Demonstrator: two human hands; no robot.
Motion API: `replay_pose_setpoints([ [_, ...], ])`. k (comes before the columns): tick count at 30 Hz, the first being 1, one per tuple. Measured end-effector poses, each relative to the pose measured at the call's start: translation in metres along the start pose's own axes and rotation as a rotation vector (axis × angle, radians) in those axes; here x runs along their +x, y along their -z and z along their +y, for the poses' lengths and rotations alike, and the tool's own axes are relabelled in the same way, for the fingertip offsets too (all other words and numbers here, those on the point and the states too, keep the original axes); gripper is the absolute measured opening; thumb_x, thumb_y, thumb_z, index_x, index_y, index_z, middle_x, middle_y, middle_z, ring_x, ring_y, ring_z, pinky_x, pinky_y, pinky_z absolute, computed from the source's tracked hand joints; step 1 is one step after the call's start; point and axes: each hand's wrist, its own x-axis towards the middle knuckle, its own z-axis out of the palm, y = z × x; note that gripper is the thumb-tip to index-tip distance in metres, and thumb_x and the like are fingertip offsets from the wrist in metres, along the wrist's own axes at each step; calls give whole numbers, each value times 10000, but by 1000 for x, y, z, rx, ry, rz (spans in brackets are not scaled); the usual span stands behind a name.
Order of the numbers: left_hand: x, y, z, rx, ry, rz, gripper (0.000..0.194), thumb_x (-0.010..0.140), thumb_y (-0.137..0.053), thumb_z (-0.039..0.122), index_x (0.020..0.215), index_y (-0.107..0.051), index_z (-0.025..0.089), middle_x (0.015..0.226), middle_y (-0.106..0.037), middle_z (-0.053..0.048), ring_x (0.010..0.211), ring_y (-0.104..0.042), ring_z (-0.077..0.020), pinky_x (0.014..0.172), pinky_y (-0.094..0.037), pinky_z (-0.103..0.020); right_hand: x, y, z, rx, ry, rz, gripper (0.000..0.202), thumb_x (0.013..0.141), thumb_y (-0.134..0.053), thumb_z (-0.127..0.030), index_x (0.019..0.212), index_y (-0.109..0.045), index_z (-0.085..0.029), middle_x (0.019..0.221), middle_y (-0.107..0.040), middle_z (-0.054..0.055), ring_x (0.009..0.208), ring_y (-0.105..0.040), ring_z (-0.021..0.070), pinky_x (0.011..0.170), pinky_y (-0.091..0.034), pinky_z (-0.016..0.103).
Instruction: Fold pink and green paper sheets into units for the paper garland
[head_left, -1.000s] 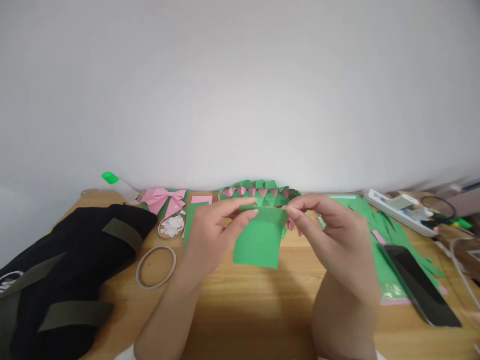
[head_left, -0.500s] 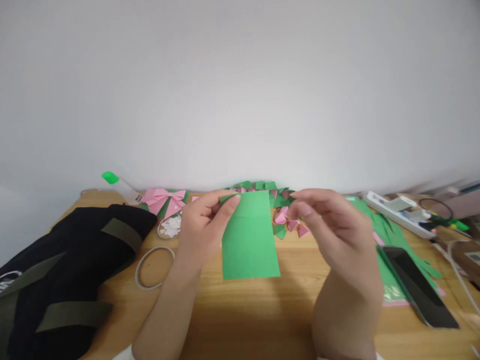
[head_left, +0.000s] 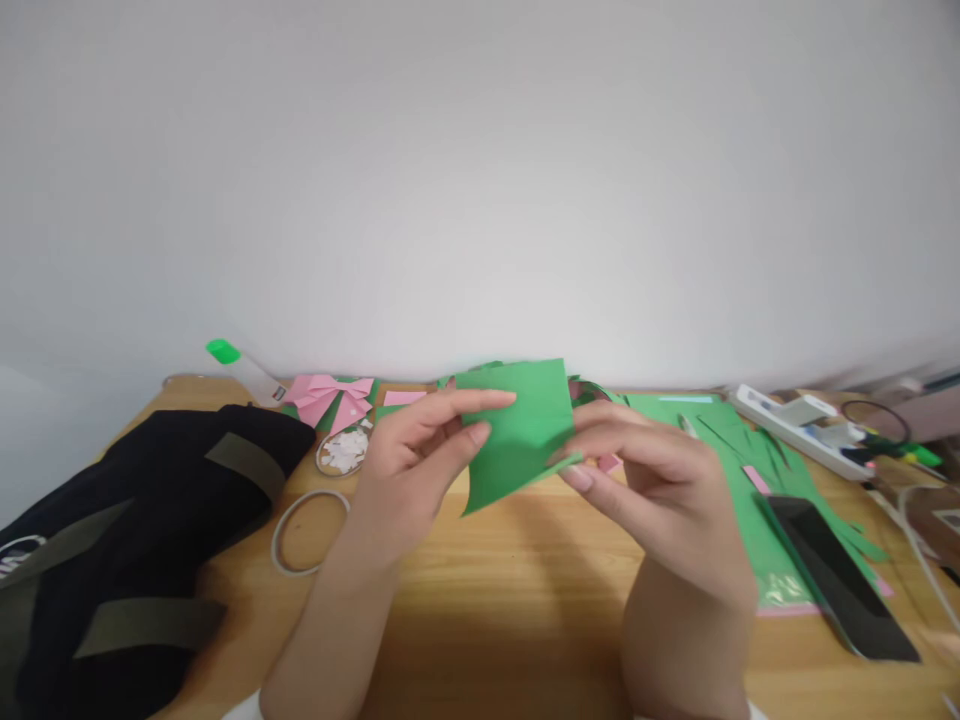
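Note:
A rectangular sheet of green paper [head_left: 517,425] is held up above the table between both hands. My left hand [head_left: 427,450] pinches its left edge, the index finger lying across the front face and the thumb below it. At the lower right corner, my right hand [head_left: 652,470] grips the paper between thumb and fingers, and the bottom edge curls up toward me there. Behind the sheet, folded green and pink paper pieces are mostly hidden.
Left lie a black cloth bag [head_left: 150,520], a tape roll [head_left: 277,550], a ring of white scraps [head_left: 345,452], a pink paper bow [head_left: 330,398] and a green-capped bottle [head_left: 251,378]. Right are green sheets [head_left: 731,500], a phone [head_left: 840,580] and a power strip [head_left: 795,430].
My right hand has moved left and taken hold of the paper's lower right corner. The sheet has tilted and its bottom edge has bent upward. My left index finger now stretches across it.

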Motion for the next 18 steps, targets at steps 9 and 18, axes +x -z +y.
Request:
replay_pose_setpoints([
  [9,-10,-4,6,-325,17,-212,546,699,-823,453,1193,-693,263,1118,-741,-92,1069,-697,-303,932,-590,-443,-5,-7,-5,134,-195,174,152,834,-691,-170,700,-641,-221,748,-643,6,704,-596,152,659,-476,314],
  [18,-15,-20,10,-31,-28,65,379,733,-772,122,1091,-721,237,1005,-776,-28,857,-757,-196,730,-657,-270,-7,-13,-6,219,-264,232,143,829,-704,-177,706,-649,-227,709,-653,-9,681,-597,144,665,-484,297],
])
